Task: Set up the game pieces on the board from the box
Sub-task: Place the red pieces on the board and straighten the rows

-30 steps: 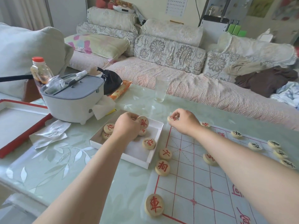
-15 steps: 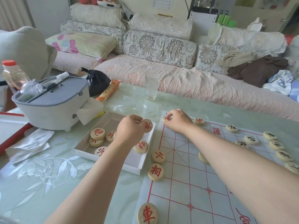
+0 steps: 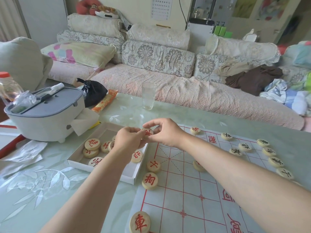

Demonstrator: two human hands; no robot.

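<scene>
Head view. The left hand [image 3: 129, 140] and the right hand [image 3: 166, 133] meet over the far right corner of the box [image 3: 77, 163], at the far left corner of the board [image 3: 185, 182]. Between them is one round wooden piece [image 3: 148, 132] with a red character, partly covered and not readable. The left fingers [image 3: 134, 131] pinch its left edge. The right thumb and curled fingers close on its right edge, with the forefinger arched over the top. Both hands have hold of it and it is lifted off the surface. The box, a shallow white tray, holds several loose pieces [image 3: 92, 144] with red characters, lying at angles that prevent a sure reading. Its right wall runs just beside the board's left edge. On that border stand two red-marked pieces [image 3: 149, 180], touching or nearly touching the box wall. A third piece [image 3: 139, 222] at the near left corner reads 車. Black-marked pieces [image 3: 244, 147] line the far right of the board, and one red piece [image 3: 195, 130] sits on the far edge near the right hand. Large red characters are printed on the board, but they are skewed. The grid between the forearms shows only bare red lines. On the tabletop [image 3: 42, 190] a grey-lidded tub [image 3: 45, 115] stands beyond the box, close to its far wall, and a glass [image 3: 149, 95] stands near the far edge.
</scene>
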